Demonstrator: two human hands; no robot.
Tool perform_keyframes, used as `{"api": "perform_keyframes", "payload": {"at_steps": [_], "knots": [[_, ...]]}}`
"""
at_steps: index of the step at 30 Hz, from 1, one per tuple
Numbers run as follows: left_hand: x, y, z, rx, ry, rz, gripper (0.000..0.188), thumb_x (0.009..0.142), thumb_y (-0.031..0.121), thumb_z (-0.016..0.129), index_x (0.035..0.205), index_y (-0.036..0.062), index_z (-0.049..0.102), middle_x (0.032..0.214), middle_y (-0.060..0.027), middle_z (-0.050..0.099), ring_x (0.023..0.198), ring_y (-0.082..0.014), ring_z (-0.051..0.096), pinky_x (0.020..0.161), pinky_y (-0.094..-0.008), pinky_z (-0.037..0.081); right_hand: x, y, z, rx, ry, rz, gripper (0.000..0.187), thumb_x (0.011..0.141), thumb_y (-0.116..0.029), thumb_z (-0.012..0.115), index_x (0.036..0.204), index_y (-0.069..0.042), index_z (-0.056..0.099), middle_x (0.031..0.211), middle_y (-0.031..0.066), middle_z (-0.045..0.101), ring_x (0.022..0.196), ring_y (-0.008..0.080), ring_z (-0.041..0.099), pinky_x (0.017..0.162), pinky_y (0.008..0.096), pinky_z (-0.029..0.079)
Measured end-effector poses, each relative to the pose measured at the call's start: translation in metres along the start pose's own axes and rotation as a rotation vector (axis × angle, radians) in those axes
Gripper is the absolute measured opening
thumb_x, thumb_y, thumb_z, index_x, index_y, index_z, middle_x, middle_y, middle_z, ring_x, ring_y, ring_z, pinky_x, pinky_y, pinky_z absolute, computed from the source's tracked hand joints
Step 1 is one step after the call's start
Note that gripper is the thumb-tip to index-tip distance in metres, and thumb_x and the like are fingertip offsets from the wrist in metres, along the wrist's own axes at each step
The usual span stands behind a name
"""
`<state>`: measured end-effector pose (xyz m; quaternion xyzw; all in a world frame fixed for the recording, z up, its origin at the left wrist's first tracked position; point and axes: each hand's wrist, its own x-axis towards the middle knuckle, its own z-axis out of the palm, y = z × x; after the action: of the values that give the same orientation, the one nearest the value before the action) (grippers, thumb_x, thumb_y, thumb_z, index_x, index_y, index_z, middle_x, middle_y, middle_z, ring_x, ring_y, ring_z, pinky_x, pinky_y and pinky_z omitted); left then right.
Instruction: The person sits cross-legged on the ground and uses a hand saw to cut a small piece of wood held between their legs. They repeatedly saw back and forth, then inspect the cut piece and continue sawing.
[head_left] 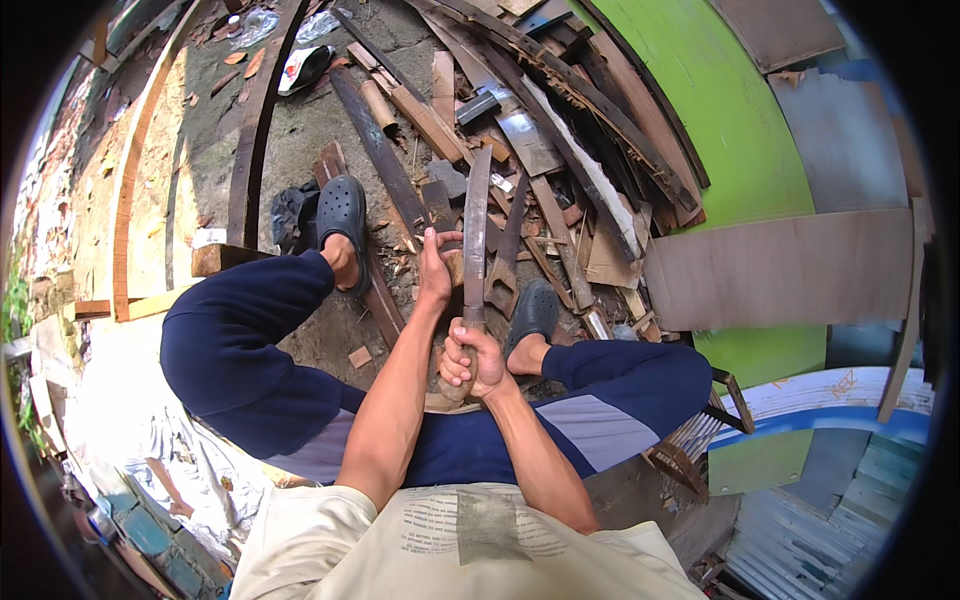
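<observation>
A machete (pixel 478 230) with a long, worn, rusty blade stands in front of me, its blade pointing away. My right hand (pixel 475 360) is closed around its wooden handle (pixel 458 386), low between my knees. Just left of the blade, my left hand (pixel 436 268) reaches farther forward, fingers apart and stretched out. It is beside a small wooden block (pixel 456 270), partly hidden behind the blade; whether the fingers touch that block I cannot tell. A saw-like dark piece with a holed end (pixel 502 285) lies on the ground just right of the blade.
Scrap wood and dark planks (pixel 590 120) pile up ahead and to the right. A green panel (pixel 730 110) stands on the right behind a brown board (pixel 780 268). Long beams (pixel 262 120) cross the left side. My dark clogs (pixel 342 215) rest on the dirt.
</observation>
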<state>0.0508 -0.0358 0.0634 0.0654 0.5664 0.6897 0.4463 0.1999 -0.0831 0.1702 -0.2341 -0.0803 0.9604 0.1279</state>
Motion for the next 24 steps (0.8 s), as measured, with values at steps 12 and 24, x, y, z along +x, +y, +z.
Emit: {"api": "perform_keyframes", "payload": {"at_steps": [12, 24], "knots": [[-0.008, 0.022, -0.001, -0.202, -0.063, -0.162, 0.078, 0.102, 0.067, 0.020, 0.114, 0.0023, 0.062, 0.084, -0.0105, 0.069, 0.072, -0.0181, 0.065, 0.068, -0.0298, 0.053, -0.010, -0.018, 0.011, -0.859, 0.409, -0.450, 0.020, 0.092, -0.012, 0.065, 0.079, -0.003, 0.054, 0.057, 0.0007, 0.052, 0.046, 0.0093, 0.048, 0.044, 0.0270, 0.040], [0.012, 0.007, -0.023, -0.175, -0.030, -0.120, 0.079, 0.105, 0.063, 0.017, 0.108, 0.0026, 0.068, 0.087, -0.0081, 0.069, 0.084, -0.0148, 0.061, 0.084, -0.0289, 0.047, -0.002, -0.020, -0.003, -0.071, 0.042, 0.145, 0.023, 0.100, -0.022, 0.053, 0.082, -0.009, 0.047, 0.054, -0.0012, 0.042, 0.039, 0.0124, 0.042, 0.041, 0.0307, 0.040]]}}
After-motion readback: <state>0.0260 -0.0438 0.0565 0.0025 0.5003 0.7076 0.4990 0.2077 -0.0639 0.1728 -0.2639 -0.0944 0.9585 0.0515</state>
